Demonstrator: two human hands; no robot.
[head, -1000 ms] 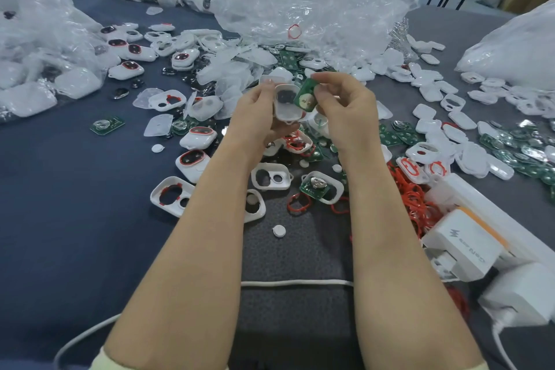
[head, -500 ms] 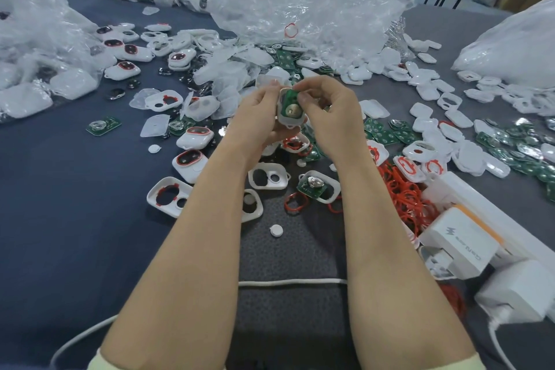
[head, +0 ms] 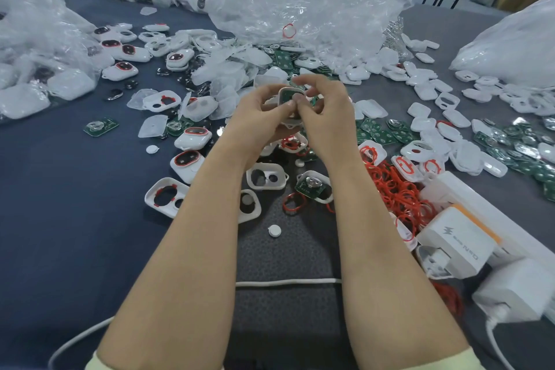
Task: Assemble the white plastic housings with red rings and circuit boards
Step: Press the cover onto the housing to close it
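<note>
**Board seated in a housing, held over the parts pile**

The white housing [head: 284,92] is a rounded-rectangle shell, held above the middle of the table [head: 60,219] with its open side towards the camera. A green circuit board [head: 286,96] shows inside it, largely covered by the thumbs; whether a red ring sits in it cannot be told.

Loose parts lie all around. Straight below the hands are an empty housing [head: 265,177], a second shell with a board lying in it [head: 313,186], a single red ring [head: 293,203] and a small white disc [head: 274,231]. A heap of red rings [head: 396,189] lies to the right, just beside a white charger [head: 456,242]. More green boards [head: 525,144] spread out at the far right. To the left are closed housings with red-rimmed windows [head: 186,161]. A crumpled clear bag [head: 300,3] rises behind, and a white cable [head: 288,282] runs under the forearms. Both forearms hide part of the table.

The left hand [head: 255,120] grips the housing — fingers curled behind it, thumb on its front edge. The right hand [head: 326,117] pinches it from the other side, thumb on the board, the other fingers loosely bent above.
</note>
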